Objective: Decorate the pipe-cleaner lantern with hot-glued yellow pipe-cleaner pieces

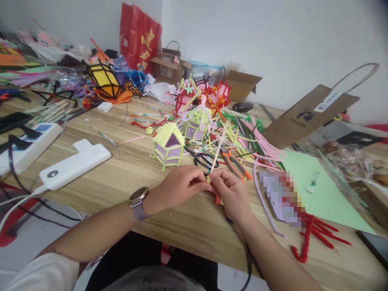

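My left hand point(184, 186), with a watch on the wrist, is closed in a pinch at the table's front. Against it, my right hand point(230, 192) pinches the lower end of a thin pale pipe cleaner point(217, 151) that points up and away. Fingertips of both hands meet there, partly hiding a small yellowish bit. Just beyond lie black-handled scissors point(203, 159) and orange-grey pliers point(233, 161). A small yellow and lilac pipe-cleaner house point(169, 147) stands to the left, with a similar green-roofed house point(195, 123) behind it. Something orange shows below my right hand.
Pink and green pipe cleaners point(260, 139) lie heaped right of centre. Red pipe cleaners point(309, 234) lie front right, near a green sheet point(327, 190). A brown paper bag point(309, 117) leans at the right. A white power bank point(75, 165) and power strip point(30, 147) sit left.
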`<act>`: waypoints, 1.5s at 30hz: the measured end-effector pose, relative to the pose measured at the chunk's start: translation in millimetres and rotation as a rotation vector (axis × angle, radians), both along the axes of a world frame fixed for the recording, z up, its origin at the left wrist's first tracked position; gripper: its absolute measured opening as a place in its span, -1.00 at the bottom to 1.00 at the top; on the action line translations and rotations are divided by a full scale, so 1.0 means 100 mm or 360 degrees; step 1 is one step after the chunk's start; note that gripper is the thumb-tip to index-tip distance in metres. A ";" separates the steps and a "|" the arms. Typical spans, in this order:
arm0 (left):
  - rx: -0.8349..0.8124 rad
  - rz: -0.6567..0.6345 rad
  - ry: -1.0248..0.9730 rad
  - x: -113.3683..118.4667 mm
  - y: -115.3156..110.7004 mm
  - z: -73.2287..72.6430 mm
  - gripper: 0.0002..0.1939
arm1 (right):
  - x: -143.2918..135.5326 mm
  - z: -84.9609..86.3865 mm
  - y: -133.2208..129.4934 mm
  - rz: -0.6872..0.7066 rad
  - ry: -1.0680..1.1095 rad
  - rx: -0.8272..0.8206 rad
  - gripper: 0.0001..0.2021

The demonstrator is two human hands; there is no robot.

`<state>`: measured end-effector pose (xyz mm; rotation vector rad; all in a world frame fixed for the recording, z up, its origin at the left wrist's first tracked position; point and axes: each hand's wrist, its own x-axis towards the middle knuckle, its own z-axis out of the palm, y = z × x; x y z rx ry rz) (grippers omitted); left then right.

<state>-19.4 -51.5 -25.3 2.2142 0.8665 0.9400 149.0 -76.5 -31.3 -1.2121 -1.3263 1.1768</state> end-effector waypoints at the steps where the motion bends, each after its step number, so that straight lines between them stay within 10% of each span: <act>1: 0.0003 -0.0043 -0.0005 -0.01 0.00 0.01 -0.69 | 0.02 0.02 0.01 0.0049 0.0050 -0.0094 -0.62; 6: 0.0515 0.0187 -0.0159 -0.11 0.05 0.06 -0.69 | 0.11 0.12 0.04 0.0447 0.0417 -0.0701 -0.64; 10: 0.0924 -0.0089 -0.0039 -0.09 0.12 0.04 -0.73 | 0.17 0.16 0.02 0.0667 0.0638 -0.0884 -0.67; 19: 0.0910 0.0018 -0.0122 0.09 -0.05 0.22 -0.80 | 0.36 0.42 -0.08 0.0546 0.0449 -0.0265 -0.67; 32: 0.0346 0.0271 -0.0283 0.29 -0.07 0.18 -0.83 | 0.17 0.22 -0.03 -0.0288 0.0158 0.0380 -0.73; 45: -0.0714 -0.0092 -0.0584 0.26 -0.07 0.15 -0.72 | 0.10 0.12 0.02 -0.0159 0.0557 0.0156 -0.80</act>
